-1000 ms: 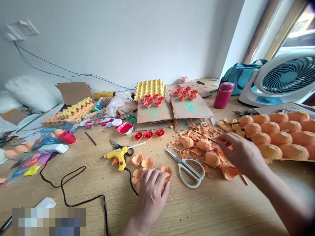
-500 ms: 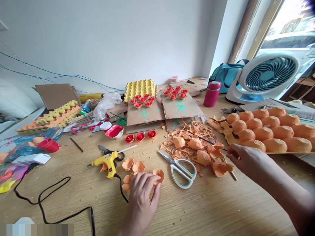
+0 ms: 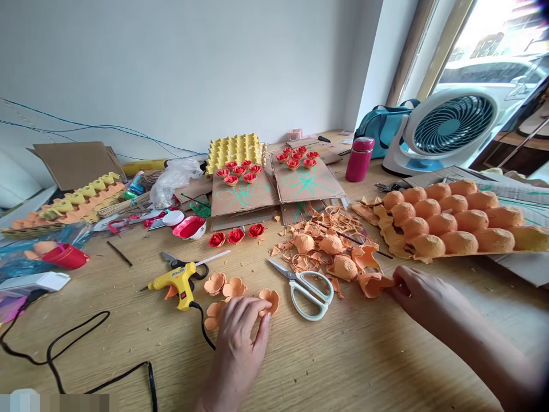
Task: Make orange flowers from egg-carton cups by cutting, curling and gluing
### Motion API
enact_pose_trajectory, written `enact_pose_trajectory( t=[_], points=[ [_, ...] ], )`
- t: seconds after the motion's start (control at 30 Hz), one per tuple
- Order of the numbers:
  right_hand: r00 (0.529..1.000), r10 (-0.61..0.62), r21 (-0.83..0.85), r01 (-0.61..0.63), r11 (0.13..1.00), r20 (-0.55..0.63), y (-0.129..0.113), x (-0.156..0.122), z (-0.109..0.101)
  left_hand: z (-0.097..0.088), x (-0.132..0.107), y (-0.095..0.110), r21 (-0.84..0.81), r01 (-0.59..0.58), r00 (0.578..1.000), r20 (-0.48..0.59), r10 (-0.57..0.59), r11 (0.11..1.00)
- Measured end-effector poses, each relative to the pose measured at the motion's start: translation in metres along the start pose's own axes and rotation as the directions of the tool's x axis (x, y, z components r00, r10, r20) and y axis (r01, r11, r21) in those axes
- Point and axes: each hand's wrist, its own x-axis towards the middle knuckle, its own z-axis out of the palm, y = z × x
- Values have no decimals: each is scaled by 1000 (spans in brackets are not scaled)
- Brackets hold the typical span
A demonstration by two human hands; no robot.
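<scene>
My left hand [image 3: 242, 332] rests low on the table, thumb and forefinger pinched at the rim of an orange flower-shaped cup [image 3: 270, 298] cut from egg carton. More such cut cups [image 3: 234, 288] lie just beyond and left of it, partly hidden by the fingers. At the right, my right hand [image 3: 412, 289] pinches the end of a torn egg-carton piece [image 3: 372, 284] at the near edge of a heap of scraps [image 3: 317, 252]. White-handled scissors [image 3: 312, 294] lie open between the hands. A dark thin stick [image 3: 360, 239] crosses the scraps.
A yellow glue gun [image 3: 180, 284] with a black cord lies left, over dark scissors [image 3: 201, 272]. Red-painted flowers [image 3: 235, 236] stand beyond, others on cardboard sheets [image 3: 244, 200]. An orange egg tray [image 3: 454, 223], pink bottle [image 3: 360, 160] and fan [image 3: 450, 126] are right.
My right hand has shifted slightly and now grips the torn carton piece; the pale stick beneath it no longer shows. The left hand stays at the same cup. The whole view has shifted a little.
</scene>
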Motion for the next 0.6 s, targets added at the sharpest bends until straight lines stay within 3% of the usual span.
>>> enact_pose_trajectory(
  t=[0.17,0.27,0.37,0.43,0.6],
  points=[
    [1000,2,-22,-2,1000,-14,2,-13,-13,0,0,-1,2,3,1000,2,-3,1000],
    [999,39,-35,-38,999,36,20,-35,-14,0,1,-1,-4,2,1000,-5,-2,1000],
    [1000,19,10,-19,1000,1,46,-58,-9,1,1,-2,-15,6,1000,-11,-6,1000],
    [998,8,53,-11,999,57,58,-68,-5,1,0,-3,-22,7,1000,-7,-8,1000],
    [997,41,-29,-42,999,-59,62,-65,3,0,1,-3,-14,7,1000,-9,-7,1000]
  ],
)
